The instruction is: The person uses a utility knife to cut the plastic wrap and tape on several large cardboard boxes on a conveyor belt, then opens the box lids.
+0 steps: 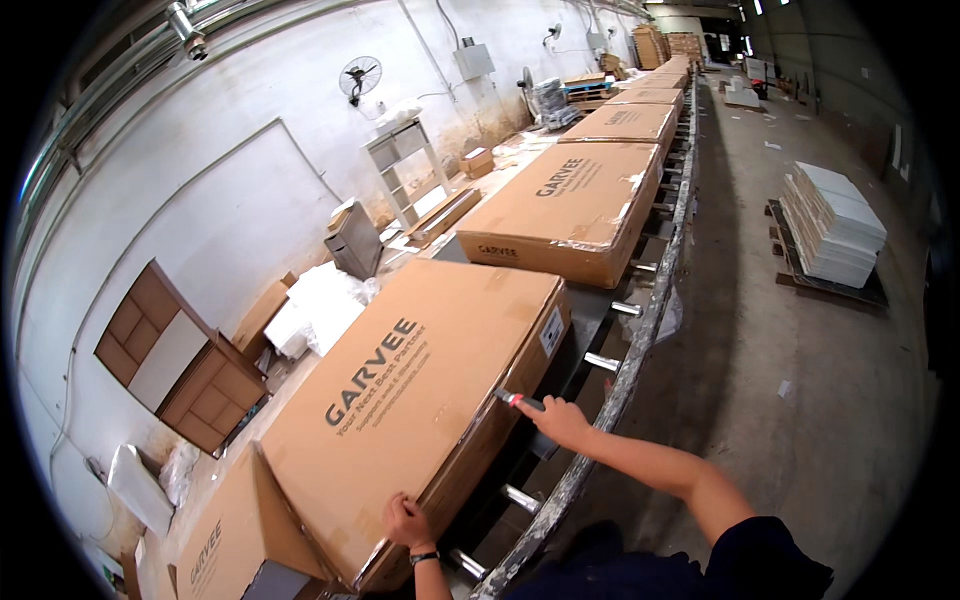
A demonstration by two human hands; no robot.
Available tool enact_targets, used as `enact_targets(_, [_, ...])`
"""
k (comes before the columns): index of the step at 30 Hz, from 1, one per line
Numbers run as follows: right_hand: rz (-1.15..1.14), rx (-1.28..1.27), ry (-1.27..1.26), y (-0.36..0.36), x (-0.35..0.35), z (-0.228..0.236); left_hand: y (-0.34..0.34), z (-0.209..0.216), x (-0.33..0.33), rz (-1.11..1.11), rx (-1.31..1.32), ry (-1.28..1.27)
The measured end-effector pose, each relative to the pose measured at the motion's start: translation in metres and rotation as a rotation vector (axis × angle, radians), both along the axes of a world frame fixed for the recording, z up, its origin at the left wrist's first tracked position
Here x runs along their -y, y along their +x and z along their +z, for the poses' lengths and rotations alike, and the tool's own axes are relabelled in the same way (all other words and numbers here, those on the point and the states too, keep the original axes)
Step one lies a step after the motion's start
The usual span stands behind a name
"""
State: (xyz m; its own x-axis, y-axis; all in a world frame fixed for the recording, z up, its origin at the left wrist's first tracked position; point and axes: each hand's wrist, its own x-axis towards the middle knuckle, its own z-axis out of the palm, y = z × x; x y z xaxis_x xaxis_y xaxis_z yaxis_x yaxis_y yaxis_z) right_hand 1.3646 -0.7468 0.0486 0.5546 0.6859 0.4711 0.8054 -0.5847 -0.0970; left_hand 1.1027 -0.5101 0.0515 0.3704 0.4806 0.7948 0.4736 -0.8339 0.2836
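Observation:
A large flat brown carton [455,350] with dark print on top lies in front of me on a roller conveyor. My right hand [563,422] is closed around a red and black utility knife [520,400], whose tip meets the carton's right long edge, below a white label [552,330]. Shiny tape runs along that edge. Nearer to me, at the lower end of the same edge, my left hand [407,522] rests with curled fingers against the carton. What those fingers pinch, if anything, is too small to make out. A dark band circles the left wrist.
Another carton [215,535] with a raised flap stands at the near left. More cartons [570,195] line the conveyor ahead. The worn conveyor rail [640,370] and metal rollers [602,361] run on my right. White panels [835,220] are stacked on a pallet beyond.

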Motion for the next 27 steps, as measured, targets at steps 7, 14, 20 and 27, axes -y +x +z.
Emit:
enact_targets(7, [0.182, 0.142, -0.105, 0.042, 0.013, 0.027, 0.002, -0.012, -0.009, 0.118, 0.031, 0.036])
enact_targets(14, [0.45, 0.035, -0.148, 0.12, 0.01, 0.039, 0.018, 0.024, 0.011, 0.293, -0.014, 0.073])
enact_targets(20, [0.319, 0.123, -0.218, 0.281, 0.049, 0.041, 0.01, 0.012, 0.004, 0.377, -0.095, -0.11])
enact_targets(27, [0.089, 0.027, -0.226, 0.355, 0.08, 0.045, 0.019, 0.013, 0.006, 0.393, -0.062, -0.02])
